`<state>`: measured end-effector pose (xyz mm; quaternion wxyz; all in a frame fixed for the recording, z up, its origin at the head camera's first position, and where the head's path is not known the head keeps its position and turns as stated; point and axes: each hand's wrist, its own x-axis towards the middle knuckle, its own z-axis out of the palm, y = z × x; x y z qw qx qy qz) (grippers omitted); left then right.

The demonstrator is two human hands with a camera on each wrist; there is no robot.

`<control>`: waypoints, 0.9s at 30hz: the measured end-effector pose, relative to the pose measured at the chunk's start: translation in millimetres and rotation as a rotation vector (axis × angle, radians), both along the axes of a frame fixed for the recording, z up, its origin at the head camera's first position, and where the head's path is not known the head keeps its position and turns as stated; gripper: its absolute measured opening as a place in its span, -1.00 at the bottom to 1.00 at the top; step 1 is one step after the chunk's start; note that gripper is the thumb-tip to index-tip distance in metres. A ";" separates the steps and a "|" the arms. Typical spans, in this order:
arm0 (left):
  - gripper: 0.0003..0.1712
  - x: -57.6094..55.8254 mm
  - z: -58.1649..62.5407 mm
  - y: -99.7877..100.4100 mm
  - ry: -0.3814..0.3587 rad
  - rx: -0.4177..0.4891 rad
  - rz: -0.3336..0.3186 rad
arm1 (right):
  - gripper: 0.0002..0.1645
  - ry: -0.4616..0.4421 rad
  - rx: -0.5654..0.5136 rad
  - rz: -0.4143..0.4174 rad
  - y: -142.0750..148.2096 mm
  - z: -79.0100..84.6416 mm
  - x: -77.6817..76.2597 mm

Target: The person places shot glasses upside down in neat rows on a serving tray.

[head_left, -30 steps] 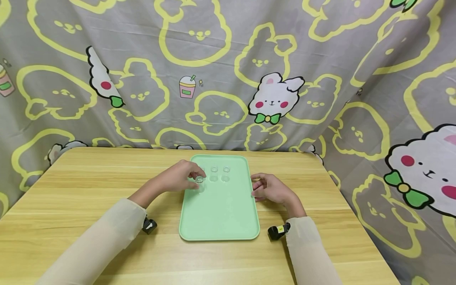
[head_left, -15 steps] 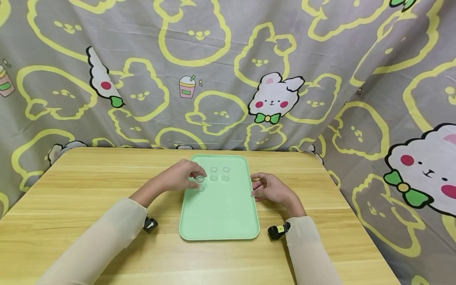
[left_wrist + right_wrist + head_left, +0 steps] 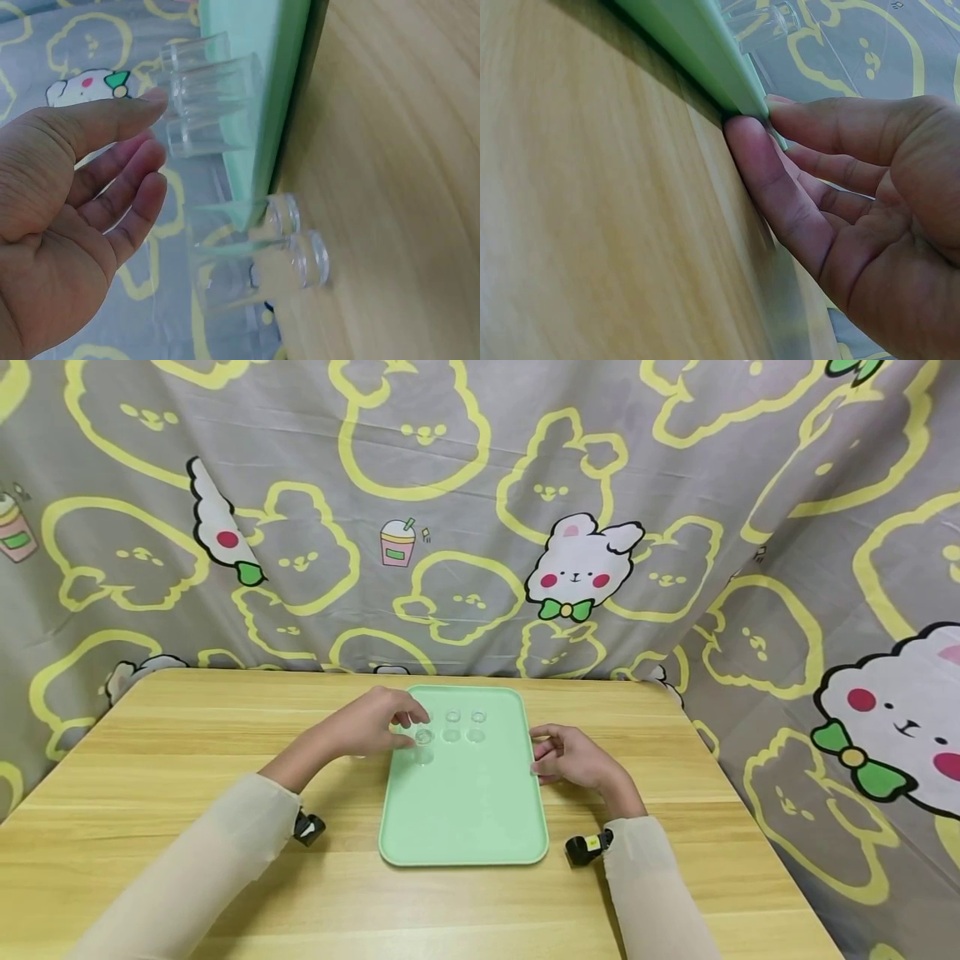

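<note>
A light green tray (image 3: 465, 814) lies on the wooden table. My left hand (image 3: 381, 720) hovers at its left edge, thumb and fingers parted, beside a small clear glass (image 3: 424, 739) on the tray. In the left wrist view the fingertips are near several glasses (image 3: 214, 82), with nothing between them. Two other clear glasses (image 3: 311, 259) stand on the table just outside the tray. Along the tray's right edge, my right hand (image 3: 573, 756) pinches the rim (image 3: 735, 75) between thumb and index finger.
Toward the back of the tray, two more clear glasses (image 3: 453, 718) stand side by side. A grey curtain (image 3: 465, 510) with cartoon print hangs behind the table (image 3: 225, 718) and along its right side. A small black camera is on each wrist.
My left thumb and fingers have let go of the glass and drawn back slightly to the left. The glass stays on the tray. My right hand keeps its hold on the rim.
</note>
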<state>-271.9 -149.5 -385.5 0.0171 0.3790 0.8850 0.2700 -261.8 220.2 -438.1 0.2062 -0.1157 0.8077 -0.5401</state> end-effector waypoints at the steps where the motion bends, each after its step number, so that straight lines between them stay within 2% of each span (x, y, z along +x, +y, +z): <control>1: -0.61 0.3 1.4 -1.6 0.001 0.003 0.004 | -0.26 0.001 -0.001 0.000 0.3 -0.2 -0.1; 11: -0.69 2.4 7.6 -21.2 0.014 0.021 0.066 | -0.27 -0.005 -0.012 -0.003 1.9 -0.5 0.8; 18: -0.68 8.3 2.1 -42.8 0.005 0.028 0.133 | -0.27 -0.001 0.001 0.001 0.5 -0.4 0.5; 27: -0.65 12.3 -6.6 -71.9 0.065 0.020 0.213 | -0.27 -0.001 0.003 0.001 -0.2 0.3 0.5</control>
